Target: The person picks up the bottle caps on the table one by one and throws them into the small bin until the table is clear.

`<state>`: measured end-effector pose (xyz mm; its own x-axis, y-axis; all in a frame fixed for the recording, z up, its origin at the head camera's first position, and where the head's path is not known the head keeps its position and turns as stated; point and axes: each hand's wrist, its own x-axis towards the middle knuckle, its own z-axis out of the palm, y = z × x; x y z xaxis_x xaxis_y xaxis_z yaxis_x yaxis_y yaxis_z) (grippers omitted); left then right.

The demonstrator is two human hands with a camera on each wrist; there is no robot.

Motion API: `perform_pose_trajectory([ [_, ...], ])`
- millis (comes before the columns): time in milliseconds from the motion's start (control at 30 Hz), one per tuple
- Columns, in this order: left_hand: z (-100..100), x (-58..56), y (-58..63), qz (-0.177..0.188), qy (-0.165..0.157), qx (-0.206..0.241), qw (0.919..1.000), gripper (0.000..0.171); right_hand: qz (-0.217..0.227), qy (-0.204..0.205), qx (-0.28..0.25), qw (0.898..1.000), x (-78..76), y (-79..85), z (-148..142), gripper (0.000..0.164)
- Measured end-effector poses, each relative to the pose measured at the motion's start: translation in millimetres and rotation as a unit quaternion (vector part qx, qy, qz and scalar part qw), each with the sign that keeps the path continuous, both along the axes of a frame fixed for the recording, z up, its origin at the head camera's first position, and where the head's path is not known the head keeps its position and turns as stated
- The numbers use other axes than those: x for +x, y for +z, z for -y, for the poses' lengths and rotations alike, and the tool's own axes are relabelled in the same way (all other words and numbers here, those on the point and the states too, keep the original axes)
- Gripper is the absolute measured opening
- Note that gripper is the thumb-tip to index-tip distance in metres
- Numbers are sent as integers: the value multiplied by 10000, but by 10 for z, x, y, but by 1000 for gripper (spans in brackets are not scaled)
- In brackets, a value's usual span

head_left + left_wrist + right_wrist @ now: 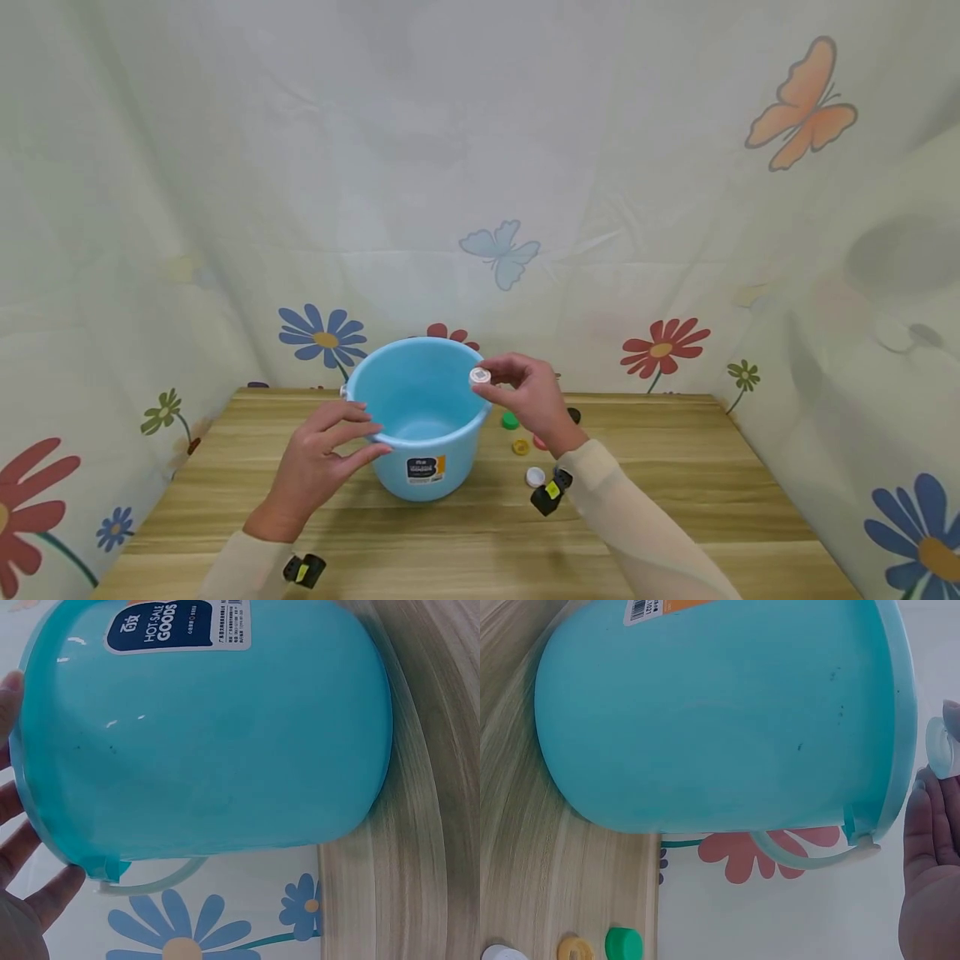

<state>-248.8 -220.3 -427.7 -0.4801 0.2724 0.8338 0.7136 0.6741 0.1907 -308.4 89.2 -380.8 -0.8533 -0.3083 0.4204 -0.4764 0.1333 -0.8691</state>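
Note:
A light blue plastic bucket (pixel 435 454) stands upright on the wooden table, with a label on its front. My left hand (pixel 318 458) holds its rim at the near left, fingertips over the edge; the left wrist view shows the fingers (pixel 19 851) along the rim. My right hand (pixel 528 396) pinches a small white bottle cap (pixel 480 377) between thumb and fingers, at the bucket's right rim. The right wrist view shows this cap (pixel 939 748) just above the rim, partly cut off by the frame edge.
Right of the bucket lie a green cap (pixel 510 421), a yellow cap (pixel 520 447), a white cap (pixel 535 477), a pinkish-red cap (pixel 539 442) and a black cap (pixel 573 415), the last two partly behind my right hand. A flowered curtain (pixel 570 317) hangs behind the table (pixel 675 500).

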Motion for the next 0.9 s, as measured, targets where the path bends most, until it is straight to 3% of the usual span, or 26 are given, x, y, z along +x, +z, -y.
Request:
perform_pose_trajectory([
  [200,-6,18,19,177,55,-65,9998,36,44,25,10,10000,73,80,8,36],
  [900,-14,37,52,246,54,-64,9997,35,141,13,43,9999,51,124,88,36],
])
